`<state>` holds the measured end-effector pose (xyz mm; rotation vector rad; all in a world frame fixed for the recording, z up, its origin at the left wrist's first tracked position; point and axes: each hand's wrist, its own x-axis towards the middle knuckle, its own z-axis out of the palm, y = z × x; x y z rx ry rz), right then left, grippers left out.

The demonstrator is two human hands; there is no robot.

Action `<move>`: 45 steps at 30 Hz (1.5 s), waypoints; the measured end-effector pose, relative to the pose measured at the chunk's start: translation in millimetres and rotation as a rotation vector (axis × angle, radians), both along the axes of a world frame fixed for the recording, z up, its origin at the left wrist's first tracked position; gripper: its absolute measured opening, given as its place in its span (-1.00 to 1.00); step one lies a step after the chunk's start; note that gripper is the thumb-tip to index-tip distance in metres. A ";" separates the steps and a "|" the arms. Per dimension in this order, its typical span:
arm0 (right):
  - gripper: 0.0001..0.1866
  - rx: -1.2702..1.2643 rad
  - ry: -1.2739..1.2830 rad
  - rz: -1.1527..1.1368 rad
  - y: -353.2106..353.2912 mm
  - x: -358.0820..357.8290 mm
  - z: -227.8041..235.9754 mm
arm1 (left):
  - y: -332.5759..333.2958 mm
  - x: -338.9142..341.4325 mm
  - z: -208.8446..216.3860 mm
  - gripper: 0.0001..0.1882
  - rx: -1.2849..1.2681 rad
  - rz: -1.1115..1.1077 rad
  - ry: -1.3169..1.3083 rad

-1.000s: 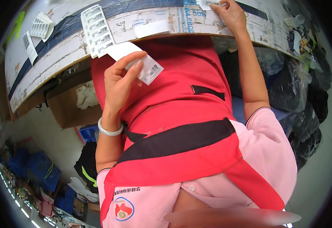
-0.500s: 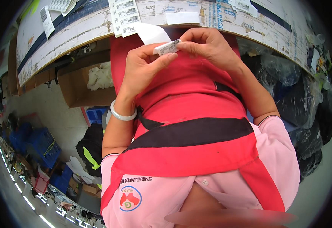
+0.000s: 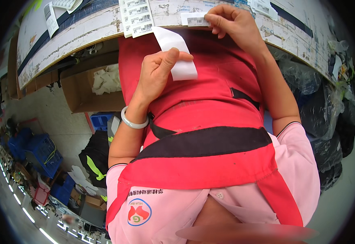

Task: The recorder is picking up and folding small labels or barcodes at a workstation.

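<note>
My left hand (image 3: 161, 67) pinches a white paper strip (image 3: 185, 71) between thumb and fingers. The strip's upper end reaches the table edge beside the sheets of barcode labels, and its blank lower end hangs over my red apron. In the thumb and fingers of my right hand (image 3: 232, 28) is the end of a small barcode label (image 3: 197, 20). That label lies over a blank white slip (image 3: 184, 18) at the table's front edge; whether it is stuck down I cannot tell.
Sheets of barcode labels (image 3: 137, 18) lie on the worn white table (image 3: 92, 36), with more label strips (image 3: 50, 19) at the left and a label slip (image 3: 265, 8) at the right. Below are an open cardboard box (image 3: 76, 95), blue crates (image 3: 45, 150) and plastic-wrapped goods (image 3: 317, 105).
My hands have moved apart. The right one has carried the barcode label up and right to the slip on the table, while the left keeps the strip, whose end now hangs down.
</note>
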<state>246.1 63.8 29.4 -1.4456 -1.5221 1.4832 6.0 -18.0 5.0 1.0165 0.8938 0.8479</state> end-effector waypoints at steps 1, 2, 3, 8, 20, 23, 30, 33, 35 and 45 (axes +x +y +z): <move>-0.80 -0.001 0.000 -0.001 1.0 2.6 -1.6 | 0.4 1.3 2.0 -0.49 0.091 0.011 0.087; -0.80 -0.037 0.035 -0.051 3.4 4.7 -0.6 | 1.1 0.4 3.5 -0.49 0.053 -0.010 0.084; -0.79 -0.073 0.071 -0.099 5.8 0.5 5.4 | 0.7 0.4 3.2 -0.49 0.051 -0.009 0.085; -0.85 -0.087 0.019 -0.098 10.0 -5.6 -0.6 | 1.3 0.4 0.5 -0.53 0.045 -0.034 0.116; -0.84 -0.087 -0.023 -0.068 12.8 -7.7 -0.5 | 0.1 3.9 -6.6 -0.58 0.099 -0.008 0.123; -0.84 -0.100 -0.002 -0.076 12.6 -7.3 -1.6 | -1.0 4.6 -6.7 -0.59 0.088 -0.010 0.134; -0.84 -0.091 -0.042 -0.080 12.2 -12.3 3.0 | -1.0 4.8 -7.3 -0.61 0.097 -0.010 0.138; -0.84 -0.068 -0.058 -0.070 12.1 -12.3 -1.1 | -0.3 4.3 -7.5 -0.61 0.088 -0.030 0.142; -0.84 -0.063 -0.045 -0.068 11.1 -13.1 -0.9 | -0.6 5.8 -7.3 -0.61 0.100 -0.022 0.142; -0.81 0.214 0.081 -0.037 3.4 1.6 15.8 | -1.8 11.5 0.5 -0.72 0.088 -0.035 0.164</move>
